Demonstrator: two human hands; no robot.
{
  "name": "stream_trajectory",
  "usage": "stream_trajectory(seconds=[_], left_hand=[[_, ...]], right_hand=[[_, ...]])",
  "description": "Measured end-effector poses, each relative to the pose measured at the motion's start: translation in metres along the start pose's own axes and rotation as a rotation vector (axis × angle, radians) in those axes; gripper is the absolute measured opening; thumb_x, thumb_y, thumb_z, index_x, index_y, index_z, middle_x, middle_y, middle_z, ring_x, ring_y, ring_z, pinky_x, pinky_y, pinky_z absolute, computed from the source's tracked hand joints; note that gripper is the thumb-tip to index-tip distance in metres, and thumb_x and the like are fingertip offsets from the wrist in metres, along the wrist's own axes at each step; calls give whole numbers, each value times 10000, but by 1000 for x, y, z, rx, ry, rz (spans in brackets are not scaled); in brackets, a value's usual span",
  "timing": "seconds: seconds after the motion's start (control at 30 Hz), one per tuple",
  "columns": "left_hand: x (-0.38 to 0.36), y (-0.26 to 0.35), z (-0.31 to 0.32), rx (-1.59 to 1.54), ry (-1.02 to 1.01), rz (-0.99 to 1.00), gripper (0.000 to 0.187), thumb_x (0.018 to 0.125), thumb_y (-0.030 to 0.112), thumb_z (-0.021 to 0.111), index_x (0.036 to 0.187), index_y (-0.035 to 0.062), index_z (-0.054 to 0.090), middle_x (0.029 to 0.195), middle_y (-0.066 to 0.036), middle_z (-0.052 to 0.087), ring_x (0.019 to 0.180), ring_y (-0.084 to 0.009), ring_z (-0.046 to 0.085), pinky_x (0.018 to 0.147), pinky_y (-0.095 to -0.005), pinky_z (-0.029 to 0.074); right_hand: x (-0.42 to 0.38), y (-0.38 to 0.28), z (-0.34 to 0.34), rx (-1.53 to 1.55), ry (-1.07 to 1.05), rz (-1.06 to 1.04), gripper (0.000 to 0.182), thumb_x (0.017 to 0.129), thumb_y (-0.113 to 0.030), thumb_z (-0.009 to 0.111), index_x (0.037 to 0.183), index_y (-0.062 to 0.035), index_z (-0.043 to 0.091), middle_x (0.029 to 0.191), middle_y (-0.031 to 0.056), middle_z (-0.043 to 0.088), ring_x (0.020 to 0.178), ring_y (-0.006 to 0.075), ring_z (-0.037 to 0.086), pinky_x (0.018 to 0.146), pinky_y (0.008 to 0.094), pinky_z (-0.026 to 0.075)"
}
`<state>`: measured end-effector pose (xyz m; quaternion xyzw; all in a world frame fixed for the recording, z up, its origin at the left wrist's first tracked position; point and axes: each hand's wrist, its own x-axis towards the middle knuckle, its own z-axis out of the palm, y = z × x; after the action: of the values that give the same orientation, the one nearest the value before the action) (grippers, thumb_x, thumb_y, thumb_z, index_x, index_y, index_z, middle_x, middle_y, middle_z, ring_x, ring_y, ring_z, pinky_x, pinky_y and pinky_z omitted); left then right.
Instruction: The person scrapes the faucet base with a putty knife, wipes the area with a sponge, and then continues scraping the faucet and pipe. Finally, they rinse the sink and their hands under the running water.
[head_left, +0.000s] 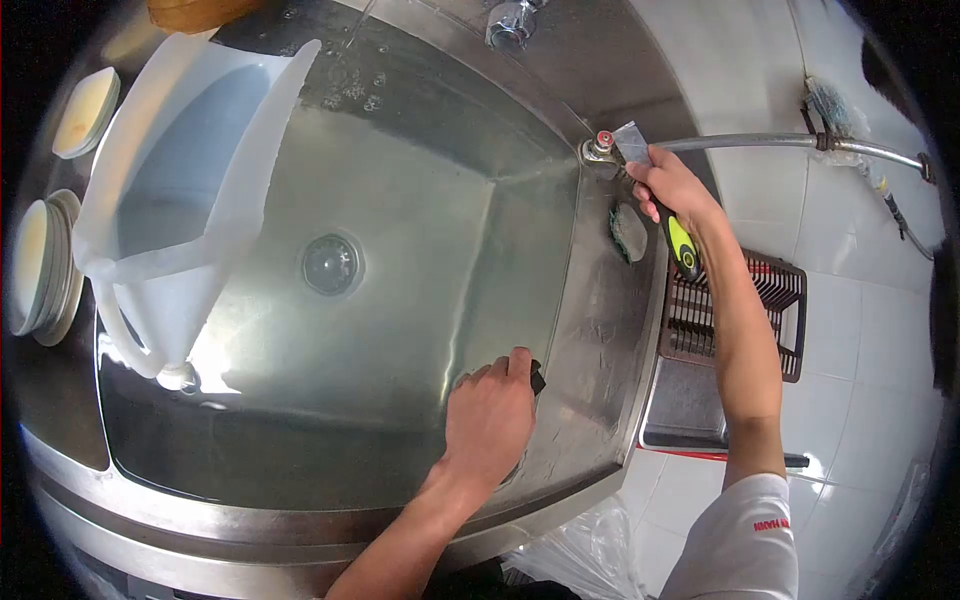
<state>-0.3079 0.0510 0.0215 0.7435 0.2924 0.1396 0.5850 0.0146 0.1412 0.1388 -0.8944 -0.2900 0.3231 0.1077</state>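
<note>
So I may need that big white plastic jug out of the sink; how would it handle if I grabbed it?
The jug lies tipped on its side against the sink wall, so it would probably rock or slide. Its thin translucent walls suggest it is light and a bit flexible. It looks wet, so likely slippery; its handle seems the surest hold.

glossy steel sink [420,200] (wet), translucent plastic jug [190,180]

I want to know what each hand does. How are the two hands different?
The left hand lies low, pressed on the sink's inner wall with something dark under its fingertips. The right hand is raised at the sink's edge, wrapped round a sprayer with a yellow-green and black handle. The left arm is bare; the right arm shows a white sleeve. Both hands are bare.
</note>
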Motion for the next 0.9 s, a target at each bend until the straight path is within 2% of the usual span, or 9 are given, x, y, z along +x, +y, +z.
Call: stream_trajectory(seconds=[0.27, 0.37, 0.4, 0.5, 0.53, 0.63, 0.77, 0.8, 0.9], left_hand=[[-2, 1, 7, 4, -25, 7, 195, 883, 60, 600, 1063, 19, 537, 851, -164, 669, 774, -378, 667, 686, -468, 528], [-3, 3, 7, 19, -45, -2, 197, 880, 56, 597, 1064, 17, 540, 848, -162, 667, 783, -373, 664, 696, -467, 526], [-2, 3, 6, 24, -41, -3, 199, 875, 52, 598, 1062, 15, 542, 846, -162, 665, 787, -370, 663, 702, -468, 525], [-1, 2, 7, 23, -19, 0, 203, 857, 42, 601, 1051, 12, 548, 843, -160, 662, 798, -359, 662, 715, -468, 521], [-1, 2, 8, 19, -14, 4, 203, 851, 38, 602, 1046, 11, 550, 842, -160, 661, 802, -355, 662, 719, -468, 520], [-2, 3, 9, 25, -3, 13, 202, 836, 36, 606, 1030, 9, 558, 843, -152, 662, 805, -335, 665, 725, -460, 517], [-2, 2, 9, 67, -24, 13, 202, 825, 38, 614, 1017, 7, 562, 834, -154, 659, 809, -331, 664, 723, -452, 517], [-3, 4, 8, 69, -30, 14, 198, 820, 35, 616, 1009, 6, 564, 830, -155, 658, 812, -332, 664, 723, -453, 517], [-8, 6, 14, 83, -55, 18, 168, 821, 39, 612, 981, 6, 577, 833, -159, 661, 826, -331, 668, 730, -448, 525]], right_hand=[[-3, 13, 34, 378, 96, 33, 153, 1002, -144, 526, 1050, -12, 466, 643, 50, 534, 459, 164, 517, 410, 314, 422], [-8, 18, 55, 192, 298, -112, 144, 1011, -131, 504, 1034, 6, 466, 660, 85, 590, 472, 183, 581, 411, 319, 452], [-15, 16, 62, 77, 341, -162, 146, 985, -106, 519, 989, 26, 458, 663, 157, 636, 496, 221, 645, 436, 351, 502], [-22, 34, 87, -191, 410, -271, 146, 923, -67, 548, 958, 38, 453, 665, 230, 641, 513, 317, 660, 494, 427, 532], [-18, 43, 92, -358, 444, -353, 144, 861, -39, 556, 938, 41, 464, 698, 286, 633, 613, 402, 665, 599, 498, 533], [0, 54, 102, -518, 575, -443, 122, 849, -42, 543, 928, 37, 493, 728, 293, 636, 692, 448, 655, 663, 545, 502], [15, 31, 105, 21, 414, -27, 281, 930, -211, 529, 989, 60, 576, 841, 269, 674, 815, 453, 668, 720, 506, 500], [32, 41, 108, -143, 496, -141, 385, 962, -314, 518, 1027, 55, 607, 892, 271, 683, 908, 426, 671, 804, 476, 498], [32, 34, 113, -294, 574, -158, 483, 972, -389, 519, 1081, 74, 598, 976, 301, 675, 1007, 426, 652, 895, 467, 476]])
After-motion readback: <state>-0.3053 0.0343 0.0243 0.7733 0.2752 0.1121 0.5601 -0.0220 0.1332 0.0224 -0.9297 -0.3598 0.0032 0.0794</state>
